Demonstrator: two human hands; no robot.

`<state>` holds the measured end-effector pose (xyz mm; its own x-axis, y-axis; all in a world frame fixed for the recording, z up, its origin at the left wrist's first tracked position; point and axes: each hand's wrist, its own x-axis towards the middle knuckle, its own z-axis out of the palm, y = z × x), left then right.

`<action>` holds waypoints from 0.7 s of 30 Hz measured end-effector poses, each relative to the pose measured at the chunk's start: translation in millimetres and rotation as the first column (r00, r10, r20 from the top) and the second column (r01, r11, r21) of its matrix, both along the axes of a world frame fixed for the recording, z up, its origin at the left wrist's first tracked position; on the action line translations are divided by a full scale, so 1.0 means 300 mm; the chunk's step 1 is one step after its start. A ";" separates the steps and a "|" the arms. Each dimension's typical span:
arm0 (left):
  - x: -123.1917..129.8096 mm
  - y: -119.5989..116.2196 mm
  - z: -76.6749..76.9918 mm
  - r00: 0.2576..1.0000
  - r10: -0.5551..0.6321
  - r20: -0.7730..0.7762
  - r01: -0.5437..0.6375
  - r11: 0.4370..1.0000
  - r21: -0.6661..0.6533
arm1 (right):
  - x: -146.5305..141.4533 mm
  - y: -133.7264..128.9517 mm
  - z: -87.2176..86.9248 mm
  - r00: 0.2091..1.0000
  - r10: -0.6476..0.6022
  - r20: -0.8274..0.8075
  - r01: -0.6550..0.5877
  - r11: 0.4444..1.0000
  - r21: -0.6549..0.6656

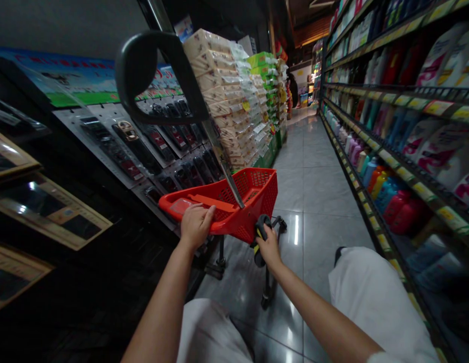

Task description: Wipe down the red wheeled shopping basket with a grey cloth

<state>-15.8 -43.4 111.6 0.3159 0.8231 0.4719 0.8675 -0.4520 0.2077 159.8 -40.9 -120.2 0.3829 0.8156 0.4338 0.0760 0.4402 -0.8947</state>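
Observation:
A red plastic basket cart on dark wheeled legs stands in the aisle before me. My left hand is wrapped over its near left rim. Beside the basket's right corner, my right hand grips a dark roll-like object with a yellow part; its exact kind is unclear. Out of the basket rises a long metal pole, tilted up to the left, with a large black loop handle near the top of the view.
Shelves of bottles line the right side. Racks of packaged belts and boxed items stand at left. Stacked packs rise beyond the basket. Grey tiled floor runs down the aisle.

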 end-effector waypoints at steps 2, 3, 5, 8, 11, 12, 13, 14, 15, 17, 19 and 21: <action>0.014 0.005 -0.022 0.998 0.050 -0.037 -0.048 0.997 0.065 | -0.012 0.018 0.067 0.997 -0.043 -0.063 0.042 0.999 -0.011; 0.029 0.007 -0.028 0.997 0.061 -0.049 -0.057 0.995 0.083 | -0.009 0.029 0.094 0.995 -0.040 -0.092 0.039 0.999 -0.015; 0.063 0.008 -0.032 0.995 0.064 -0.071 -0.055 0.992 0.115 | 0.014 0.049 0.139 0.991 0.004 -0.130 -0.006 1.000 -0.014; 0.117 0.006 -0.029 0.994 0.045 -0.095 -0.030 0.987 0.159 | 0.064 0.046 0.201 0.981 0.020 -0.195 -0.024 1.000 -0.018; 0.164 0.003 -0.033 0.995 0.034 -0.099 -0.015 0.983 0.184 | 0.100 -0.001 0.272 0.989 0.074 -0.130 -0.063 0.994 0.086; 0.177 0.003 -0.036 0.995 0.036 -0.093 -0.017 0.982 0.190 | 0.109 -0.015 0.292 0.991 0.101 -0.086 -0.088 0.986 0.138; 0.188 0.003 -0.040 0.996 0.037 -0.086 -0.020 0.981 0.195 | 0.118 -0.021 0.308 0.992 0.120 -0.047 -0.109 0.977 0.183; 0.197 0.004 -0.043 0.996 0.038 -0.079 -0.021 0.980 0.198 | 0.128 -0.019 0.319 0.992 0.122 -0.026 -0.114 0.971 0.211; 0.204 0.005 -0.046 0.997 0.037 -0.074 -0.021 0.979 0.201 | 0.140 -0.006 0.324 0.994 0.110 -0.019 -0.104 0.972 0.211; 0.213 0.007 -0.050 0.997 0.032 -0.073 -0.017 0.979 0.204 | 0.164 0.037 0.324 0.998 0.055 -0.031 -0.050 0.990 0.132; 0.217 0.009 -0.052 0.996 0.035 -0.081 -0.017 0.978 0.208 | 0.180 0.073 0.324 0.999 0.017 -0.029 -0.016 0.999 0.038; 0.218 0.012 -0.053 0.995 0.048 -0.085 -0.029 0.975 0.220 | 0.181 0.072 0.334 1.000 0.029 -0.001 -0.029 0.999 0.041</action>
